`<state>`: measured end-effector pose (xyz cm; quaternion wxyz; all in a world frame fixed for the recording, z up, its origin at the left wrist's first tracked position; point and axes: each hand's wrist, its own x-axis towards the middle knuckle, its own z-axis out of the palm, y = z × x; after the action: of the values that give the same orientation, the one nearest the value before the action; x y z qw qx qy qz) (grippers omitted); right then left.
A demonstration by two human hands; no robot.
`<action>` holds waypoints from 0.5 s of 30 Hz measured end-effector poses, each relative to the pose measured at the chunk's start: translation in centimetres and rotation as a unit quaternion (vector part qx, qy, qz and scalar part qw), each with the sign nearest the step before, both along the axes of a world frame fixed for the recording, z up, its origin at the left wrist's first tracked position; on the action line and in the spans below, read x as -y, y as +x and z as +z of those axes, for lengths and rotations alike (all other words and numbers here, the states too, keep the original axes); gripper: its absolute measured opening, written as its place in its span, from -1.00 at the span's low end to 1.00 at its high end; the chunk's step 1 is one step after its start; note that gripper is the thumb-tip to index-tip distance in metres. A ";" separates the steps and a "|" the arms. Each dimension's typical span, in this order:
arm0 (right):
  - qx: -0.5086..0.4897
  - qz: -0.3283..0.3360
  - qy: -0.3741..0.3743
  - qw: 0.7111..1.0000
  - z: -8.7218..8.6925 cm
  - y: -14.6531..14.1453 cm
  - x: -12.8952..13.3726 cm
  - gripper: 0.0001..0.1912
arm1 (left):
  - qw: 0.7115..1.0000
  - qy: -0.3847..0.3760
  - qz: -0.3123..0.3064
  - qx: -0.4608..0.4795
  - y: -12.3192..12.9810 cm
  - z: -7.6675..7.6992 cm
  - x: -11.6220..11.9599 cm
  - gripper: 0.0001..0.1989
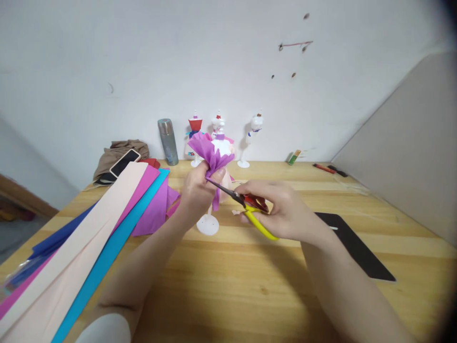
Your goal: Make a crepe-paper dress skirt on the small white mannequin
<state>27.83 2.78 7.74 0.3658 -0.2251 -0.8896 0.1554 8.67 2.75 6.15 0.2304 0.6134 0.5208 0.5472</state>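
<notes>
Gathered purple crepe paper [210, 151] is bunched in my left hand [200, 188], its ruffled top fanning out above the fingers and a tail hanging below. My right hand [282, 207] grips scissors [262, 225] with yellow and red handles. Their dark blades reach left to the paper beside my left thumb; whether they are parted there I cannot make out. Right behind the paper stands a small white mannequin [222, 146] with a purple neck band, mostly hidden by the paper and my hand. Its round white base [207, 224] rests on the table below.
Long strips of coloured paper [89, 247] cover the table's left side, near purple sheets [152, 209]. Behind are a phone [124, 163], a grey thermos [167, 142] and more mannequins [255, 126]. At right lie a black board [357, 247], a glue stick [294, 157] and markers [324, 168].
</notes>
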 end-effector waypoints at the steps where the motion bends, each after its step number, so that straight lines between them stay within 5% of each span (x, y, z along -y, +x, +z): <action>1: 0.010 -0.014 0.009 1.000 0.0 -0.1 0.0 -0.91 | 1.000 -0.004 0.003 -0.022 0.0 0.2 0.2 -0.81; 7: -0.110 -0.114 0.110 0.981 0.4 0.9 -0.3 -0.86 | 0.992 0.011 0.035 -0.119 -0.3 0.9 0.8 -0.78; 12: -0.033 -0.056 0.110 0.992 0.0 1.1 -0.6 -0.77 | 0.991 -0.020 0.031 -0.133 -0.2 0.6 0.6 -0.79; 15: -0.043 -0.080 0.116 0.989 -0.2 1.0 -1.0 -0.77 | 0.991 -0.012 0.036 -0.132 -0.1 0.6 0.6 -0.77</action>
<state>28.88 3.75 7.56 0.4382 -0.2446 -0.8644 0.0314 8.54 2.14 6.70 0.1476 0.6584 0.5747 0.4630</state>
